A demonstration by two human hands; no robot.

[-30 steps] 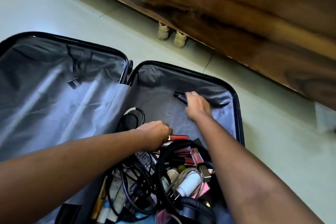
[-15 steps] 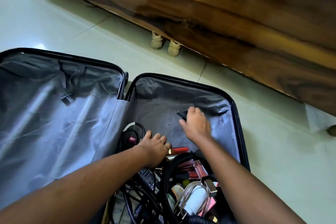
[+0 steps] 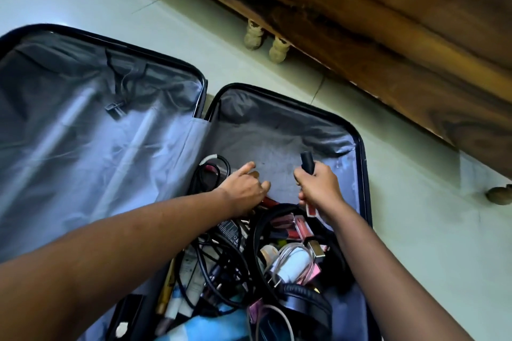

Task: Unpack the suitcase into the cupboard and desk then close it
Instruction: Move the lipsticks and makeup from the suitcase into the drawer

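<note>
- Head view: right hand [image 3: 320, 188] is gripping a lip-gloss tube [image 3: 307, 165], fingers wrapped round its middle, above the open suitcase [image 3: 360, 174].
- Tube is looking light, rigid, slick; mid-barrel hold suits.
- Left hand [image 3: 243, 191] is resting on clutter, fingers loosely curled, holding nothing clear.

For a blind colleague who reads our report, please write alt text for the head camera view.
A person's right hand grips a slim tube with a black cap above an open suitcase on the floor. The left hand rests, fingers loose, on a pile of cables, cosmetics and headphones in its right half. A wooden bed frame stands behind.
</note>
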